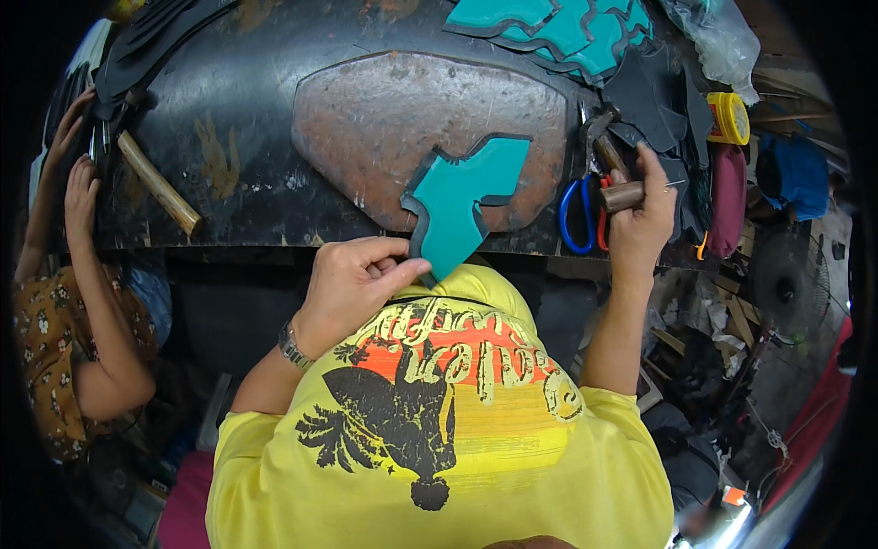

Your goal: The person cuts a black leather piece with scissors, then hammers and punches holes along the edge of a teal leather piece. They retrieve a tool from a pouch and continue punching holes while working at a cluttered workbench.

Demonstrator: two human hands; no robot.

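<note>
My left hand (361,279) pinches the lower edge of a teal, dark-edged cut piece (457,201) between thumb and fingers. The piece lies partly over a worn brown slab (384,119), and its lower tip reaches my yellow shirt. At the right, my right hand (643,215) is closed around an awl with a short wooden handle (622,196); a thin metal point shows past the fingers. Just beyond that hand lies a hammer (601,137), its handle partly hidden. Scissors with blue loops (576,215) rest beside it at the table edge.
Stacked teal pieces (576,32) and dark grey pieces (649,91) lie at the far right, near a yellow tub (727,117). A wooden stick handle (157,183) rests on the black table (247,82). At the left, another person's hands (80,188) reach the table edge.
</note>
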